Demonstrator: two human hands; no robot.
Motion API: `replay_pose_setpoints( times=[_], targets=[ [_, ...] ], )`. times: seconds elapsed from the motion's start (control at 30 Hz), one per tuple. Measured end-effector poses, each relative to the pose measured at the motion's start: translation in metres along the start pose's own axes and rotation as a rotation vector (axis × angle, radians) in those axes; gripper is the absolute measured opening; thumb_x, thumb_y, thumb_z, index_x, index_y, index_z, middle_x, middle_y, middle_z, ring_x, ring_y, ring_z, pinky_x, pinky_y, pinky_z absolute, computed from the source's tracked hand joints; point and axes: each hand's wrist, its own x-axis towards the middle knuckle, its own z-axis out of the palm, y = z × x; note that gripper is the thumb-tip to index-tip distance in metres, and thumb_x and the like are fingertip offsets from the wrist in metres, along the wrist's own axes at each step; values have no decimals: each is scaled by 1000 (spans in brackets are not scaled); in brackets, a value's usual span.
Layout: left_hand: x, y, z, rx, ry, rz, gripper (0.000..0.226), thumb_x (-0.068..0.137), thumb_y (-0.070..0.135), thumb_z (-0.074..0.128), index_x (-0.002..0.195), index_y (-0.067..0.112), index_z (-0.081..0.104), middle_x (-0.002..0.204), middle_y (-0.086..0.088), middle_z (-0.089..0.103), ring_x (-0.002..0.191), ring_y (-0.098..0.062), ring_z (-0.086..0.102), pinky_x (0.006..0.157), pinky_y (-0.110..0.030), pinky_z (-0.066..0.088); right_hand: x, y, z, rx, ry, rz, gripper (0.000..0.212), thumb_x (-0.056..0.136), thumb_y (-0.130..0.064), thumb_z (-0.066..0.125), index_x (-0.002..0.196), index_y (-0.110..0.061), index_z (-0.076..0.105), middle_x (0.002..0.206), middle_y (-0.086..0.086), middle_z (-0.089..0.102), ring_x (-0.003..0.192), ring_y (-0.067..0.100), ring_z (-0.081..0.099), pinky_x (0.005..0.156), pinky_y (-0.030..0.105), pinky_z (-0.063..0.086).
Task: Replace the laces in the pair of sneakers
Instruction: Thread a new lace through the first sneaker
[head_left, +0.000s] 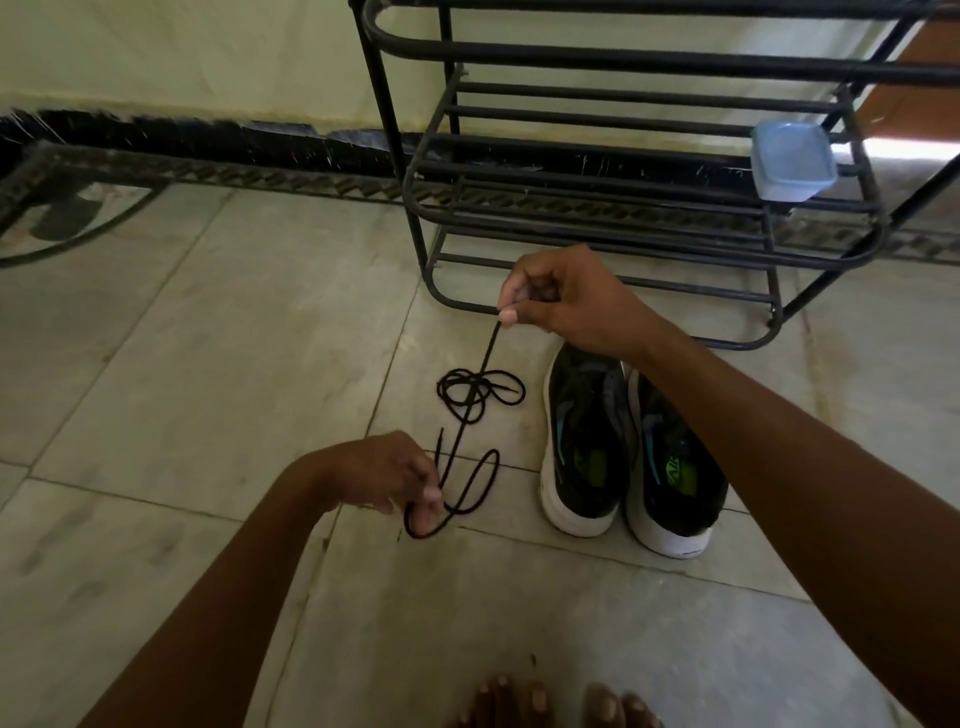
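Observation:
A pair of black sneakers with white soles stands on the tiled floor, heels toward me: the left sneaker (584, 441) and the right sneaker (675, 467). Neither shows a lace. A black lace (470, 415) stretches between my hands. My right hand (561, 299) pinches its upper end above the floor, in front of the rack. My left hand (384, 473) holds the lower part, where it loops. A second black lace (480, 389) lies coiled on the floor beneath the stretched one, left of the sneakers.
A black metal shoe rack (623, 171) stands against the wall behind the sneakers, with a blue-lidded plastic box (792, 161) on its right end. My bare toes (550, 704) show at the bottom edge. A dark sandal (67, 210) lies at far left.

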Motion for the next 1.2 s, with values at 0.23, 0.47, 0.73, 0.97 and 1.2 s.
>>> replay_pose_setpoints(
  times=[0.23,0.47,0.73,0.97,1.2],
  targets=[
    [20,-7,6,132,154,14,8,86,31,79,91,24,79,95,5,77,85,-10,74,73,-26,59,-12,7,7,0,-58,13,9,85,-9,79,91,-6,73,84,3,74,79,15,71,76,31,59],
    [15,56,10,-379,399,470,34,93,21,72,126,23,66,113,-1,75,81,-20,70,62,-24,47,-20,2,20,62,-97,-13,8,92,-12,72,96,-5,70,78,6,73,66,12,67,62,30,53],
    [27,40,3,-424,789,198,24,103,21,58,91,16,79,82,2,73,64,-11,61,56,-23,39,-35,9,-13,150,-49,100,12,101,-13,61,104,-5,69,70,18,67,53,24,52,54,26,44],
    [29,39,10,-222,421,108,13,92,36,72,91,29,83,99,11,78,95,-10,70,74,-28,49,-43,4,-21,477,-62,142,22,103,-1,48,109,12,65,88,26,67,72,32,60,67,37,52],
    [68,-3,33,-203,888,52,13,80,16,85,91,16,77,77,-1,68,81,-22,68,77,-30,51,-49,5,-14,404,-143,168,21,96,9,55,113,9,68,100,22,75,92,37,75,77,37,61]
  ],
)
